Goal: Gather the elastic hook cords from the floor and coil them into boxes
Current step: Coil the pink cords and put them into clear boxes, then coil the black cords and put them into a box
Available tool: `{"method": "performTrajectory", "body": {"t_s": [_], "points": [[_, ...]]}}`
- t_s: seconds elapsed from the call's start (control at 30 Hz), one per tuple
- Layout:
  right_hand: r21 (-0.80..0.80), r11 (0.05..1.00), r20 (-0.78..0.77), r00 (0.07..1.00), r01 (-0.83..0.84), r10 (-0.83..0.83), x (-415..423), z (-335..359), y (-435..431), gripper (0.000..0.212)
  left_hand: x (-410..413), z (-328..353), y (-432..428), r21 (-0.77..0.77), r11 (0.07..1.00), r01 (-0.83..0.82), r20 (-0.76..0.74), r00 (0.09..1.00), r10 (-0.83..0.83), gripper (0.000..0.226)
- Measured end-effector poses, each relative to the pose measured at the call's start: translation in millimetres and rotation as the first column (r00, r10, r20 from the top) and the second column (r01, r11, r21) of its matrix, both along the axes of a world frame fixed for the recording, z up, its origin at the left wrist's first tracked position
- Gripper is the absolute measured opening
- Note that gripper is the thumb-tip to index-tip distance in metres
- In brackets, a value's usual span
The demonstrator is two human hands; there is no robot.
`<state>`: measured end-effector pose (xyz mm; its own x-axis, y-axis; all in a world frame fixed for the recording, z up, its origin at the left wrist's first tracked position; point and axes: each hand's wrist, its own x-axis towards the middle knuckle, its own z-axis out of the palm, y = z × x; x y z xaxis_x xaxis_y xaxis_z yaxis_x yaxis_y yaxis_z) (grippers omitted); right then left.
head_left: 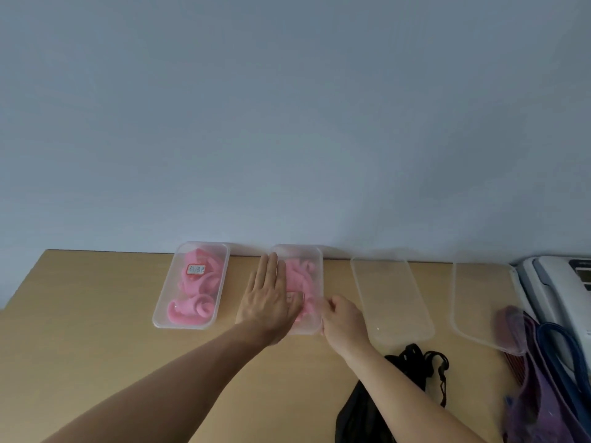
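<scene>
Elastic cords: pink cords (192, 295) lie coiled inside the left box (159, 318), and more pink cords (303, 274) sit in the second box (316, 266) just beside it.
Left box: clear plastic, lid on, a small red-edged label (196, 269) on top; it stands at the far edge of the bench (96, 314), against the wall.
Second box: clear too, right under both hands; its far end touches the wall.
Left hand (268, 298): flat and released, fingers straight, palm pressing down on top of the second box.
Right hand (343, 321): fingers curled in, grasping the near right corner of the second box; a bit blurred at the fingertips.
Clear pieces: two flat clear plastic pieces (391, 298) and (479, 298) lie to the right of the boxes, apart from each other; lids or shallow trays, cannot tell which.
Black straps (415, 362): a dark bundle on the bench's near side, partly under the right forearm.
Far right: purple bands (537, 394) and a blue cord (556, 340) heaped near a white machine (556, 282).
</scene>
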<state>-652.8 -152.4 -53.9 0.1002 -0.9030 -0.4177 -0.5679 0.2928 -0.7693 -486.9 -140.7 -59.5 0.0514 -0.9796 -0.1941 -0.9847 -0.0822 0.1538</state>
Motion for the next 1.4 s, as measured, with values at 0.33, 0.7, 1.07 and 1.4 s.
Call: {"method": "performTrajectory", "body": {"t_s": [0.33,0.7,1.07,1.4], "points": [[0.006,0.999,0.005,0.999,-0.047,0.047,3.3,16.4,-2.0,0.038,3.6,9.6,-3.4,0.153,0.988,-0.003,-0.012,1.000,0.005,0.083],[-0.272,0.948,-0.244,0.965,-0.167,0.100,-82.6,72.3,41.0,0.034,-51.9,75.0,40.1,-0.088,0.996,0.006,-0.345,0.938,-0.036,0.048],[-0.094,0.975,-0.428,0.892,-0.201,0.143,-160.6,65.6,91.7,0.031,-126.5,79.1,76.2,0.110,0.992,0.061,-0.568,0.823,0.012,0.038],[0.045,0.923,-0.549,0.763,-0.383,0.343,-149.9,37.0,97.1,0.043,-157.6,76.3,90.5,0.197,0.969,-0.151,-0.547,0.803,0.236,0.036]]}}
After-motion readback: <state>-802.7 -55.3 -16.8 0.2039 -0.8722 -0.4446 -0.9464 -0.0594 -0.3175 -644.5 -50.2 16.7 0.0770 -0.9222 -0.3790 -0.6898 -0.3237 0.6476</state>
